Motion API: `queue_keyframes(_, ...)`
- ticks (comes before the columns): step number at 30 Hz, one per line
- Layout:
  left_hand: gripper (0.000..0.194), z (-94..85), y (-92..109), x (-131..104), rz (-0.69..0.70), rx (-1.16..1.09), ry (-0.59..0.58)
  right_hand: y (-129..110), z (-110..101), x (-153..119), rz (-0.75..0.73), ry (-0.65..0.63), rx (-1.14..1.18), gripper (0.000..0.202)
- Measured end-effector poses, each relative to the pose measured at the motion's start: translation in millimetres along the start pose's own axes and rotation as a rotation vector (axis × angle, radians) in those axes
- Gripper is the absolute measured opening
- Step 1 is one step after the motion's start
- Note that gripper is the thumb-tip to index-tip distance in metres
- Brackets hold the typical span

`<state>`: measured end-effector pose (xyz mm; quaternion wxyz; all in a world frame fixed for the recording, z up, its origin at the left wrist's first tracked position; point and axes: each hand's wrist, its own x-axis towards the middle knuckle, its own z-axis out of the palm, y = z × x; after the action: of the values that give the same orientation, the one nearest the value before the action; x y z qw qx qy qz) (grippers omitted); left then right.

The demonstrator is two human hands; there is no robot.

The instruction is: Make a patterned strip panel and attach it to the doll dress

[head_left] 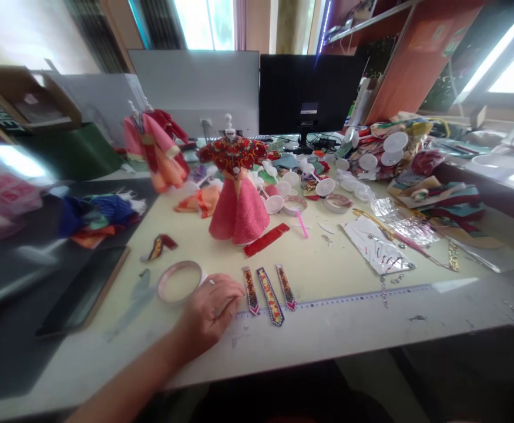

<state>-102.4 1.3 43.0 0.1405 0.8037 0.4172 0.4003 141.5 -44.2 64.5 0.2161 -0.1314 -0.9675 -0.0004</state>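
Note:
My left hand (pixel 215 308) rests on the tabletop with its fingers curled and drawn together. Whatever may be inside them is hidden. The fingertips lie just left of a patterned ribbon strip (pixel 250 291) with a pointed end. Beside it are a wider yellow-and-red strip (pixel 271 296) with a dark blue edge and a third strip (pixel 286 286). A roll of tape (pixel 180 282) lies flat behind and left of the hand. Farther back stands a small dress form in a pink skirt (pixel 239 214) and a red patterned collar (pixel 234 154). My right hand is out of view.
A ruler (pixel 340 299) runs along the front of the table. Red ribbon (pixel 265 239) lies by the skirt. To the right are a white packet (pixel 375 244) and scraps of fabric (pixel 450 205). A dark tablet (pixel 83 291) lies left; a black monitor (pixel 312 88) stands behind.

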Motion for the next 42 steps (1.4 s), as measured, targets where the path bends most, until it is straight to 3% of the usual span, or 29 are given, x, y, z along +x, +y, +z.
queue_keyframes(2,0.013,-0.5,8,3,-0.127,-0.107,-0.002,-6,-19,17,0.082,0.080,0.030,0.022)
queue_keyframes(4,0.019,-1.1,20,7,-0.256,-0.211,-0.027,3,-28,33,0.223,0.193,0.109,0.025)
queue_keyframes(6,0.022,-0.5,33,11,-0.351,-0.291,-0.058,21,-28,45,0.511,0.353,0.453,0.018)
queue_keyframes(10,0.024,4.7,49,19,-0.466,-0.436,-0.083,50,-16,48,0.781,0.234,0.837,0.014)
queue_keyframes(13,0.025,8.7,52,22,-0.555,-0.578,-0.088,54,-12,43,0.833,0.180,1.079,0.018)
queue_keyframes(17,0.027,10.2,51,30,-0.643,-0.772,-0.110,55,-11,39,0.915,0.266,1.356,0.016)
queue_keyframes(27,0.031,14.2,41,33,-0.772,-0.978,-0.056,69,-6,26,1.004,0.335,1.510,0.013)
queue_keyframes(29,0.030,7.6,39,30,-0.779,-0.925,-0.019,71,-7,22,1.019,0.331,1.506,0.014)
queue_keyframes(31,0.026,-1.8,36,25,-0.757,-0.732,-0.013,73,-8,18,1.031,0.327,1.438,0.015)
queue_keyframes(35,0.014,-15.2,29,10,-0.554,-0.157,-0.157,75,-9,12,0.999,0.274,1.236,0.020)
queue_keyframes(38,0.012,-12.6,26,1,-0.359,0.119,-0.297,73,-8,12,0.961,0.196,1.169,0.021)
queue_keyframes(42,0.010,-2.2,23,-1,-0.269,0.269,-0.396,68,-8,15,0.895,0.142,1.083,0.020)
